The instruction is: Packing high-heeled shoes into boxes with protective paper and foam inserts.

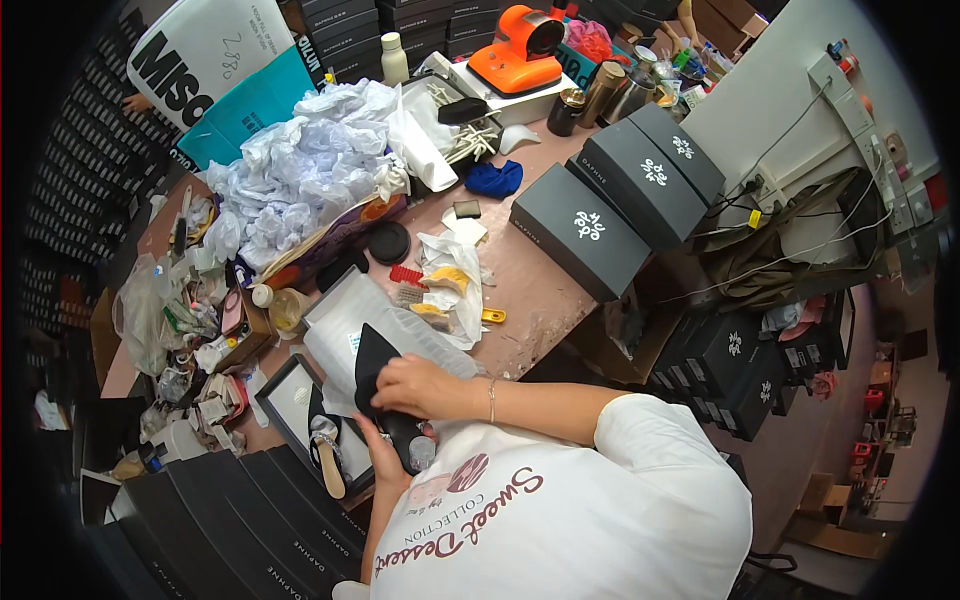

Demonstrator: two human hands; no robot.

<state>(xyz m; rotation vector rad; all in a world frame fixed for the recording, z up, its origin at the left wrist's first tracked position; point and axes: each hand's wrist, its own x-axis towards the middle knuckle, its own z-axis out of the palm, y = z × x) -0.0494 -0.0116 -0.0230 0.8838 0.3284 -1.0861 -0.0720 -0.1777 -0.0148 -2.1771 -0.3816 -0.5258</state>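
Note:
A black pointed-toe shoe (372, 356) is held over the near edge of the table, its toe pointing away from me. My left hand (384, 456) supports it from below at the heel end, the fingers partly behind it. Across the middle of the shoe lies my right hand (425, 388), its fingers bent and closed at the shoe's opening; the fingertips are hidden. Beneath the shoe is an open box lined with white tissue paper (345, 312). To the left, a second black shoe with a beige sole (327, 462) rests by a dark box lid (277, 400).
A heap of crumpled white paper (300, 150) fills the back left. Yellow sponges (446, 278) and a red brush (405, 275) lie mid-table. Closed dark shoeboxes (580, 225) stand at right, with an orange machine (517, 50) behind. More boxes (230, 520) are stacked at lower left.

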